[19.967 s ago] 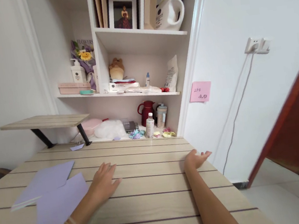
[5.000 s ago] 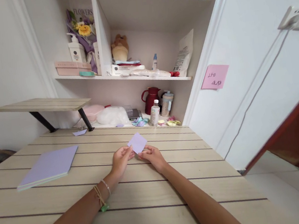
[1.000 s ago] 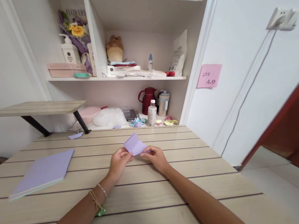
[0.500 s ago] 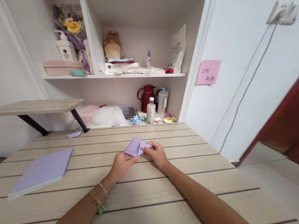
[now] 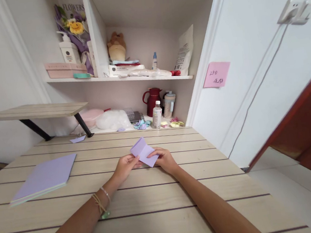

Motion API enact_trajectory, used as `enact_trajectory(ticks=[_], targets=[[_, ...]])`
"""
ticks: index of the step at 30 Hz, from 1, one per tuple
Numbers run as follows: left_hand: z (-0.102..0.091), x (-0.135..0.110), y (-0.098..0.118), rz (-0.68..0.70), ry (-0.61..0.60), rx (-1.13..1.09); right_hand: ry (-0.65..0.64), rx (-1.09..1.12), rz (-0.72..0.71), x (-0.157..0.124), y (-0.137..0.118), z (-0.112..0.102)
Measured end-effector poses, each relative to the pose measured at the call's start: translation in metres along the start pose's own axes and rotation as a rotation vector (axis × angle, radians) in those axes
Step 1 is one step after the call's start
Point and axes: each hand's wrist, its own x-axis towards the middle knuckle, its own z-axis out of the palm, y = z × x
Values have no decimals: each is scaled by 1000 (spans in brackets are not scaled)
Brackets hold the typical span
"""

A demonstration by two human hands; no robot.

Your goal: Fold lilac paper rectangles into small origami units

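Note:
Between my two hands is a small purple sheet of paper (image 5: 145, 152), creased across so that its upper left part stands up from the rest. My left hand (image 5: 125, 167) pinches its left edge, thumb on top. On the right side, my right hand (image 5: 164, 159) grips the paper between thumb and fingers. Both hands are just above the slatted wooden table (image 5: 143, 205). To the left lies a stack of coloured paper (image 5: 45, 177), purple on top. A small purple paper piece (image 5: 78, 139) rests near the back left.
A small raised wooden stand (image 5: 33, 112) on black legs occupies the back left. Behind the table, a white shelf holds a bottle (image 5: 157, 115), a dark red jug (image 5: 152, 101), a cup (image 5: 169, 105), folded paper pieces (image 5: 142, 124) and a plastic bag (image 5: 113, 120).
The purple paper has been turned and opened out, so a wider flat face now shows. My left thumb has moved up onto its edge; both hands stay about where they were.

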Motion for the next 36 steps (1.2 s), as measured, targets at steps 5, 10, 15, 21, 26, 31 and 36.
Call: enact_trajectory(ticks=[5, 10, 15, 21, 26, 31, 36], targets=[[1, -1, -2, 18, -19, 35, -66, -124, -38, -2, -7, 3], [3, -2, -3, 27, -21, 78, 78, -52, 73, -1, -13, 6], [5, -2, -4, 10, -49, 97, 206, 23, 215, 1, -9, 9], [7, -6, -2, 62, -115, 131, 319, 84, 305, 0, -1, 10], [6, -5, -4, 77, -86, 211, 307, 167, 297, 0, -1, 11], [7, -3, -5, 47, -39, 216, 313, 302, 297, 2, -7, 14], [10, -4, -1, 18, -21, 235, 342, 376, 365, 3, -6, 16]])
